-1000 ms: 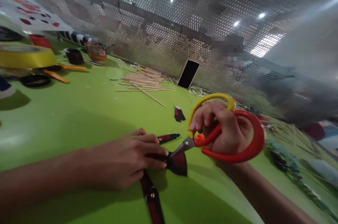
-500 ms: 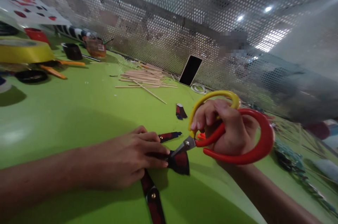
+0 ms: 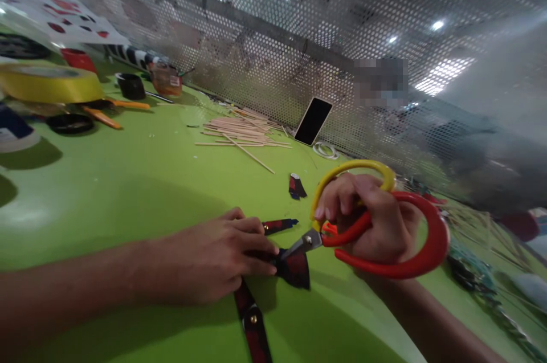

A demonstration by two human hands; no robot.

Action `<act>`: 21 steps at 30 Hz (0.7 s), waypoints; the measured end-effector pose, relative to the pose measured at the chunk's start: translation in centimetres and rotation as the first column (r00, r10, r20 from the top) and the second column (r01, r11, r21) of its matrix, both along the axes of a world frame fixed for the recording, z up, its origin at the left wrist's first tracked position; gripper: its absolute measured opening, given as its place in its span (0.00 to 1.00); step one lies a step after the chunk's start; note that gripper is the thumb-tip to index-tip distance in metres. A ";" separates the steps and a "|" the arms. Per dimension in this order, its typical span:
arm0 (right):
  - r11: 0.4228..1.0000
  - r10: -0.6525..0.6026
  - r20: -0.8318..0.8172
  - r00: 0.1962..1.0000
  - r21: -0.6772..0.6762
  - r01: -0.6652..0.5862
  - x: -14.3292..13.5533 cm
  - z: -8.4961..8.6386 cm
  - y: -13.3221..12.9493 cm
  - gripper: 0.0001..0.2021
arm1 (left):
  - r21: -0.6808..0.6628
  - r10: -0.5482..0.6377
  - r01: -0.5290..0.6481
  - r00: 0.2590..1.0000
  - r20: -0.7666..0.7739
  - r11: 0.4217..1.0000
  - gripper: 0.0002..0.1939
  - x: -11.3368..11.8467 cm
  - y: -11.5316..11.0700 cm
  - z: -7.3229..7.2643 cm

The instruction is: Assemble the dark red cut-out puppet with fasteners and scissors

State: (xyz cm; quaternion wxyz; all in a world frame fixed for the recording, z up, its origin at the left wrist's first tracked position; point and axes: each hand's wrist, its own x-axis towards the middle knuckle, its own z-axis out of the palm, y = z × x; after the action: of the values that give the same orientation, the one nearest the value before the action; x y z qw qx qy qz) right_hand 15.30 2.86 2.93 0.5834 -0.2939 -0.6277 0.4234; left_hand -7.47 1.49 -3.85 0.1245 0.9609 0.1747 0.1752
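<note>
My right hand (image 3: 371, 215) is closed around large scissors (image 3: 431, 237) with one yellow and one red handle. Their short blades lie over a dark red and black piece (image 3: 297, 269) with a flared end. My left hand (image 3: 217, 255) presses on the narrow part of that piece, its fingertips beside the blade tips. From under the left hand, a jointed strip (image 3: 252, 331) with a brass fastener runs toward me, and a shorter strip (image 3: 280, 225) points right. A small loose scrap (image 3: 296, 186) lies beyond.
Thin wooden sticks (image 3: 248, 130) are piled at the back, near a phone (image 3: 313, 121) leaning on the mesh screen. Yellow tape (image 3: 51, 85), orange-handled tools and small jars stand at the left. A green braided cord (image 3: 491, 294) lies at the right.
The whole view has shifted slightly, so everything appears a little lower and further right. Both hands and the scissors keep about the same place on the piece.
</note>
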 end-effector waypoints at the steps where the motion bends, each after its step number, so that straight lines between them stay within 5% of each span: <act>1: 1.000 0.010 0.020 1.000 0.010 -0.010 0.0 0.2 -0.1 0.19 | -0.002 -0.001 0.001 1.000 0.003 1.000 0.18 0.0 0.0 0.0; 10: 0.978 0.182 0.234 0.955 0.062 -0.201 0.0 0.7 -0.1 0.19 | -0.004 0.002 -0.002 1.000 0.021 1.000 0.16 0.1 0.0 -0.4; 21: 0.981 0.184 0.314 0.931 -0.003 -0.193 -1.3 0.4 -0.6 0.16 | -0.019 0.010 -0.009 0.995 0.101 1.000 0.16 0.0 -0.1 -1.2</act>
State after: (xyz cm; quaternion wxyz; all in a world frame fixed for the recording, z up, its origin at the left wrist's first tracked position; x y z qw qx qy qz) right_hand 14.02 2.29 3.36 0.4374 -0.2875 -0.7433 0.4165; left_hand -7.44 1.38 -5.08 0.1412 0.9487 0.1743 0.2227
